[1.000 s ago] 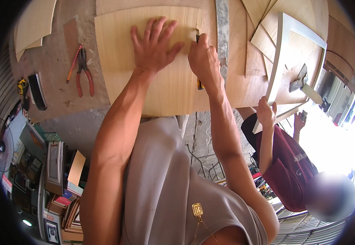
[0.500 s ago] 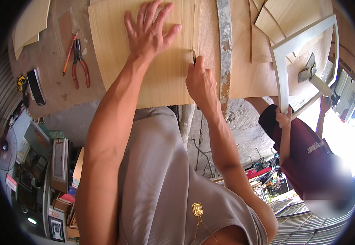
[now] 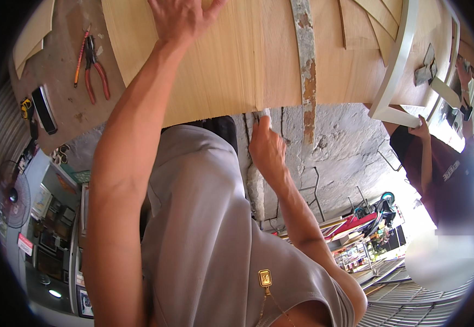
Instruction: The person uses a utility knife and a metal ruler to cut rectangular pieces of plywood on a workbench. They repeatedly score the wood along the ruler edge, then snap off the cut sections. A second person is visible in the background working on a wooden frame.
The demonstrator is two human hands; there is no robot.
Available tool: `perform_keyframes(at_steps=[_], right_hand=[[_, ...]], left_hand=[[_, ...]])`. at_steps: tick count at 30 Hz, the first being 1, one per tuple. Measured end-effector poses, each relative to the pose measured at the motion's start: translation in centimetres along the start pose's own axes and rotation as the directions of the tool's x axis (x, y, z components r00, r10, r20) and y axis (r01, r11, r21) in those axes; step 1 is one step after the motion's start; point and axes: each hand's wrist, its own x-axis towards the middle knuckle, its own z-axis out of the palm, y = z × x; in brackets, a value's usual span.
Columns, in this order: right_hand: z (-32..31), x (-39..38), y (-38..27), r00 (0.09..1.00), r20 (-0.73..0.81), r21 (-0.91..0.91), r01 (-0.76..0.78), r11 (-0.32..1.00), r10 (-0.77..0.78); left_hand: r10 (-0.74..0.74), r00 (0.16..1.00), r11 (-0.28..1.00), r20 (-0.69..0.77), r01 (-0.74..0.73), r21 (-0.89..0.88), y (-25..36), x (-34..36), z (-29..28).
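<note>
"Plywood sheet (image 3: pixel 210 65) first: where is it lying?"

"It's lying on the counter (image 3: pixel 68 122), left of the metal strip (image 3: pixel 305 54), its far end running out of view."

"And which step are we seeing?"

"I'm judging it to be tool work at the sheet's near edge, probably late in a stroke. The right hand's grip (image 3: pixel 268 150) is hanging just left of the strip's near end, fingers curling together around a small tool (image 3: pixel 257 115)."

"What about the other side?"

"The left hand's grip (image 3: pixel 181 19) is resting on the sheet, farther left of the strip. Its thumb is spreading wide; the fingertips are falling outside the view."

"What would a next move be calling for?"

"Clearing the tool from the edge, I'm guessing, with the left palm bracing the sheet."

"What are you struggling to make out?"

"Mostly the tool: fingers are covering it, so I'm not telling its kind or whether it's touching the sheet. Right of the strip, a co-worker's hand (image 3: pixel 422 128) is holding a white frame (image 3: pixel 396 65), whose top is being cut off."
</note>
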Motion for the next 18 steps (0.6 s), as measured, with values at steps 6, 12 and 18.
perform_keyframes(at_steps=[6, 12, 18], right_hand=[[9.4, -6.6, 9.9, 0.958, 0.143, -0.118, -0.234, 0.965, 0.25], [-2.7, -0.6, -0.7, 0.959, -0.262, 0.246, 0.175, 0.953, -0.109], [-10.7, 12.8, -10.0, 0.785, -0.526, 0.04, 0.408, 0.912, -0.327]], left_hand=[[0.047, 0.999, 0.999, 0.027, -0.048, 0.012, -0.5, 0.0, 0.2], [0.022, 0.998, 0.997, 0.065, -0.018, -0.069, -0.3, 0.0, -0.7], [0.035, 0.999, 0.996, -0.035, -0.038, -0.082, -0.7, 0.2, 0.5]])
